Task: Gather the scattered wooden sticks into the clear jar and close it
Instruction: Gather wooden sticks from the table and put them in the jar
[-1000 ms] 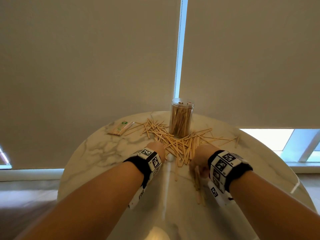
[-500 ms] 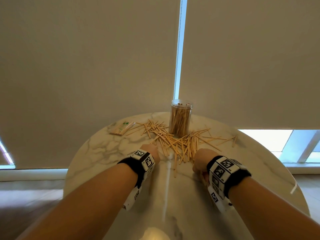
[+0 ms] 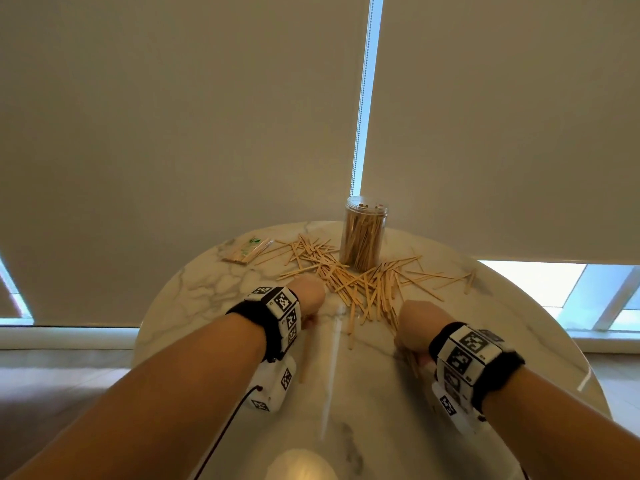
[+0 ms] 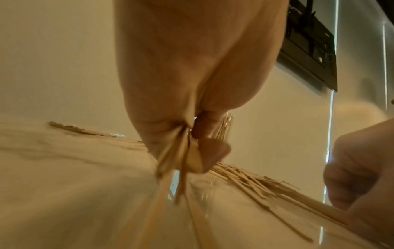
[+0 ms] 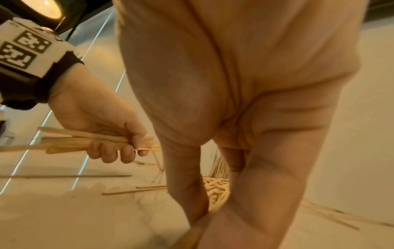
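Note:
A clear jar [image 3: 364, 233], without a lid and partly filled with upright sticks, stands at the far side of the round marble table [image 3: 194, 292]. A heap of scattered wooden sticks [image 3: 360, 282] lies in front of it. My left hand [image 3: 310, 296] is just left of the heap's near edge, its fingers curled round a bundle of sticks [image 5: 89, 143], also seen blurred in the left wrist view. My right hand [image 3: 414, 325] is at the heap's near right edge and grips a few sticks [image 5: 197, 232] that trail toward the wrist.
A small packet of sticks with a green mark [image 3: 247, 250] lies at the table's far left. A few loose sticks [image 3: 450, 278] reach toward the right rim. Beige roller blinds hang close behind the table. No lid is in view.
Both hands have drawn back toward me from the heap, each keeping hold of its sticks. The heap looks slightly thinner at its near edge.

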